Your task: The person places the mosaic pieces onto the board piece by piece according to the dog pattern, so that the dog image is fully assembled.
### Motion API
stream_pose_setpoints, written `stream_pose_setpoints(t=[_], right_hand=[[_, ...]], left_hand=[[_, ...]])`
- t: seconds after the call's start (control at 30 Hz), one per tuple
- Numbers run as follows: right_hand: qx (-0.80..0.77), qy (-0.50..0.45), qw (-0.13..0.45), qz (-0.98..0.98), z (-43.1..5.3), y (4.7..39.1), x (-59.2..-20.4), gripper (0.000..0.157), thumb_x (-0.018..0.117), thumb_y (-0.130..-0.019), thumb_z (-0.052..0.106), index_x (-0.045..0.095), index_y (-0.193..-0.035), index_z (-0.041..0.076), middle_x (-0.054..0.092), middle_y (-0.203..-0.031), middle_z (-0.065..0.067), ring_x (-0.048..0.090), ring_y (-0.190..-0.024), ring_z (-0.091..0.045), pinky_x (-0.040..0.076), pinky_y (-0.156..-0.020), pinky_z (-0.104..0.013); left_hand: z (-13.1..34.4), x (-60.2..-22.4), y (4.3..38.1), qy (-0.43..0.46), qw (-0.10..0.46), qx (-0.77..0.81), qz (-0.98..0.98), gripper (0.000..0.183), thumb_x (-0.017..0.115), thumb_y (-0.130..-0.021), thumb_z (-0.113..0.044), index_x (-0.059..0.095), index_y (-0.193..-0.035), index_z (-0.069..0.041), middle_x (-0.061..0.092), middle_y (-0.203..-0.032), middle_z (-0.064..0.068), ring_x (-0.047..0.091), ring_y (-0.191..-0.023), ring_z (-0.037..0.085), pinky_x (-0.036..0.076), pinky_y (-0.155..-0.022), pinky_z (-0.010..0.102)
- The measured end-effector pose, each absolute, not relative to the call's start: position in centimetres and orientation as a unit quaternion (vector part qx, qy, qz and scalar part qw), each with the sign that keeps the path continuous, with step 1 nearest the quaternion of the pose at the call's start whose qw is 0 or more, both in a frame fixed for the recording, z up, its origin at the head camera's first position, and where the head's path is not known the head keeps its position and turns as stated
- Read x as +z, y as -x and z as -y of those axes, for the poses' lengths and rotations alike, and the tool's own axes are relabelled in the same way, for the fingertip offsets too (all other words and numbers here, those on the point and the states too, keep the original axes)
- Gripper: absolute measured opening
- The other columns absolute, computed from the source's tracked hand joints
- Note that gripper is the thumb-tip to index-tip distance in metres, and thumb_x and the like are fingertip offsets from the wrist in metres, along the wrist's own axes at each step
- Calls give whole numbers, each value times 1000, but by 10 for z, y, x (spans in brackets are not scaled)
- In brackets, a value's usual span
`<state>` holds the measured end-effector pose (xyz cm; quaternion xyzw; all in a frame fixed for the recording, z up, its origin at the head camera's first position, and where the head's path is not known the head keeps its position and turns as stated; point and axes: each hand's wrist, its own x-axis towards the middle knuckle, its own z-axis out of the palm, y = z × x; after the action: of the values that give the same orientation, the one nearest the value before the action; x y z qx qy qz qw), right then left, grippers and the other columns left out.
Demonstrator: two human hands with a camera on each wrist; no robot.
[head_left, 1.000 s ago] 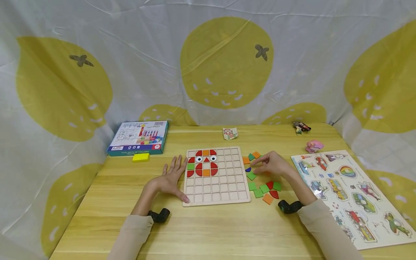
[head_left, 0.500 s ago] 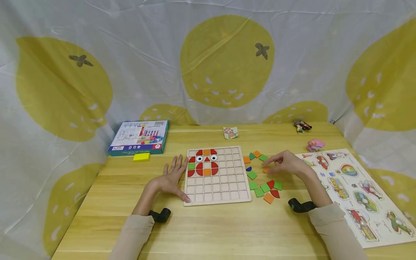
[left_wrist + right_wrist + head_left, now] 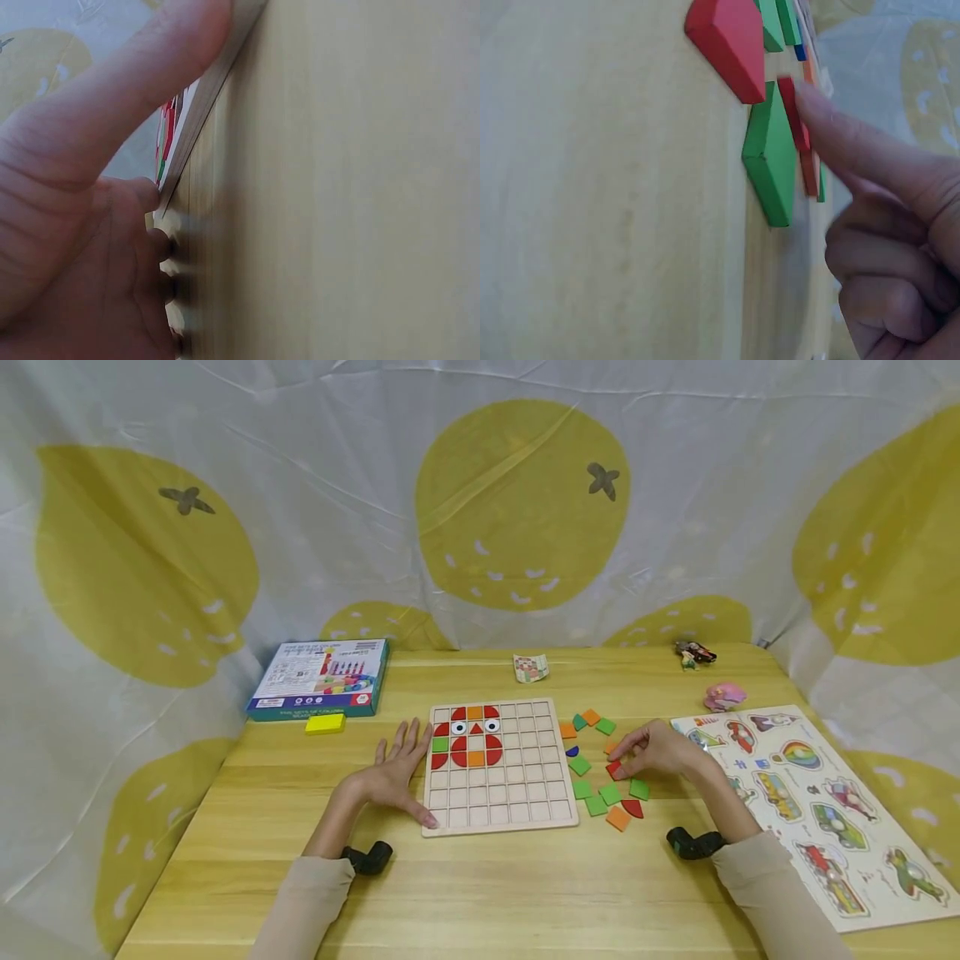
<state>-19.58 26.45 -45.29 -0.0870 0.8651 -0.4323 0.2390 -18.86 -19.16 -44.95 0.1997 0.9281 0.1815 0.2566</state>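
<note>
A red tile point(image 3: 613, 769) is pinched near the gridded board point(image 3: 517, 775).

2 hands point(image 3: 392, 774) | 1 grid board point(image 3: 517, 795) | 6 loose green squares point(image 3: 596, 805) | 2 eye tiles point(image 3: 458, 727)

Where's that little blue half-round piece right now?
In the head view, the blue piece lies just right of the grid board, between an orange piece and a green piece.
</note>
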Motion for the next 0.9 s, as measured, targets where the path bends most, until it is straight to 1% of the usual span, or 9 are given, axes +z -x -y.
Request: stream_pose_setpoints(t=[0.03,0.1,0.2,0.27,0.37,0.5,0.67,0.83,0.9], right_hand=[[-429,79,229,-870,-265,196,-452,27,85,-72,19,76,-93,5,41,-54,6,30,-51,-7,27,-48,-22],[-423,59,214,-878,-265,196,-451,30,86,-70,20,75,-93,4,32,-52,7,26,-50,-8,26,-49,-24],[-415,46,210,-884,-265,197,-450,32,88,-68,20,75,-92,3,27,-53,7,25,-51,-9,25,-50,-25],[-412,57,211,-884,-264,199,-450,31,87,-68,19,75,-92,3,27,-53,7,25,-52,-9,25,-50,-25],[-423,88,219,-875,-261,203,-451,29,84,-73,18,75,-97,4,32,-55,6,27,-54,-8,24,-50,-24],[-441,98,228,-863,-253,206,-452,32,83,-75,17,75,-102,4,37,-56,6,27,-51,-7,26,-49,-22],[-441,75,212,-869,-241,204,-455,31,84,-73,16,75,-101,4,37,-56,7,27,-49,-8,25,-47,-21],[-446,70,221,-864,-240,205,-456,33,81,-76,13,74,-107,4,32,-54,7,26,-50,-9,26,-49,-23],[-446,60,219,-866,-239,205,-457,33,82,-75,14,74,-105,4,32,-55,7,26,-51,-9,26,-50,-23]], left_hand=[[191,-449,189,-200,257,181,-928,146,83,-56,-63,-11,-155,-12,-22,-160,19,-21,-147,42,-9,-115,68],[191,-450,189,-202,258,181,-927,146,84,-56,-63,-11,-155,-12,-22,-159,19,-21,-147,42,-9,-115,68],[192,-451,189,-204,256,180,-928,146,83,-56,-64,-11,-155,-12,-22,-159,19,-21,-147,42,-9,-114,68],[193,-451,190,-204,255,179,-928,146,83,-56,-64,-11,-155,-12,-22,-159,19,-22,-147,41,-9,-114,68],[193,-452,191,-202,256,179,-928,146,83,-55,-65,-11,-155,-13,-23,-160,18,-22,-147,41,-9,-114,68],[193,-453,191,-203,256,177,-928,146,82,-55,-65,-11,-155,-13,-23,-160,18,-22,-147,41,-9,-114,68],[193,-453,190,-206,252,175,-929,147,82,-55,-66,-11,-155,-12,-22,-160,19,-22,-147,41,-9,-114,69],[193,-452,190,-205,255,176,-928,147,82,-55,-66,-11,-155,-11,-22,-159,19,-22,-147,42,-9,-114,69],[193,-452,190,-204,254,176,-929,147,82,-55,-66,-11,-155,-11,-22,-159,19,-22,-147,42,-9,-114,69]])
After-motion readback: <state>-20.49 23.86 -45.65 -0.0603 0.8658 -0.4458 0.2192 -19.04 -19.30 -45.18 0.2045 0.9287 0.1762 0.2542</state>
